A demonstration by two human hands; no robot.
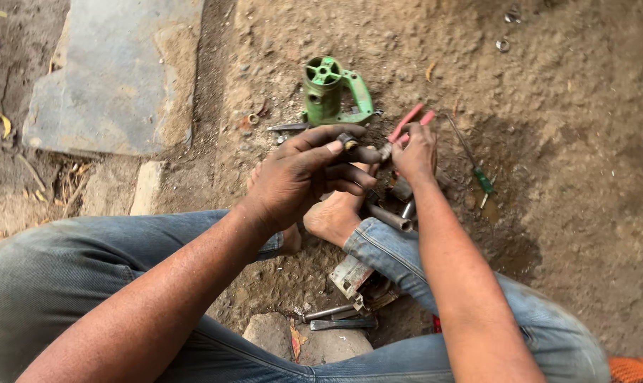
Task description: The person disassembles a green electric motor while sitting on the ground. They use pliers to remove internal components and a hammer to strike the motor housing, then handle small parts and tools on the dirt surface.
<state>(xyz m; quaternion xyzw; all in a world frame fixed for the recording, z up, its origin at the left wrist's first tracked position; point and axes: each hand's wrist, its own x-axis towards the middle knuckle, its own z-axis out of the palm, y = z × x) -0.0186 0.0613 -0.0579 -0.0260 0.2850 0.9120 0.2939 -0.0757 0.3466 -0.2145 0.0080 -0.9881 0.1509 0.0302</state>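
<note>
The left hand [300, 177] pinches a small dark metal cylindrical part [350, 142] at its fingertips, above the bare feet. The right hand [415, 152] is closed around red-handled pliers [406, 122], nose meeting that part. Judged step: gripping or extracting; it calls for steady counter-hold. The green cast-metal tool housing [330, 92] lies on the dirt just beyond.

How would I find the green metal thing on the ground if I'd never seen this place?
Start at the big flat grey stone slab on the dirt and look to its right. Just beyond the person's left hand stands the green metal housing, a short round tube with a side bracket. It is the only bright green chunky piece there.
</note>
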